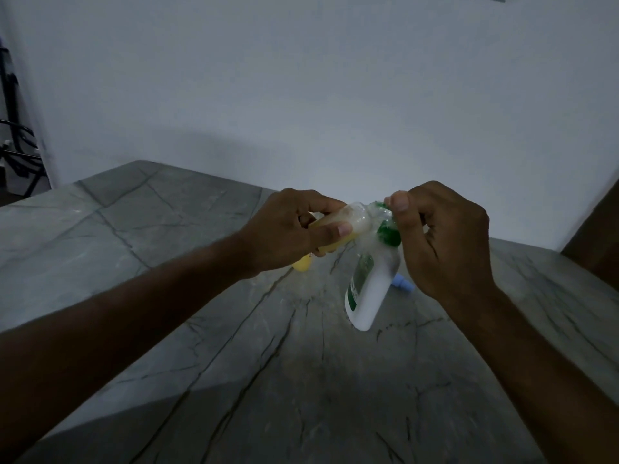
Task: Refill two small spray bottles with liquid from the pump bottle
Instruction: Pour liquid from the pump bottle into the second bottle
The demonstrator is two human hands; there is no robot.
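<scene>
The surface (207, 346) is a grey stone-like slab crossed by thin dark veins and a few straight seams, and its far edge meets a plain white wall. A white pump bottle (370, 289) with a green label on its side appears to stand on the slab near the middle, tilted, its base at or just above the stone; contact there is hard to judge. Just behind it to the right, a small pale blue piece (403, 283) lies on the slab, mostly hidden. To the left, a small yellow item (302, 263) sits low over the slab; whether it touches cannot be told.
</scene>
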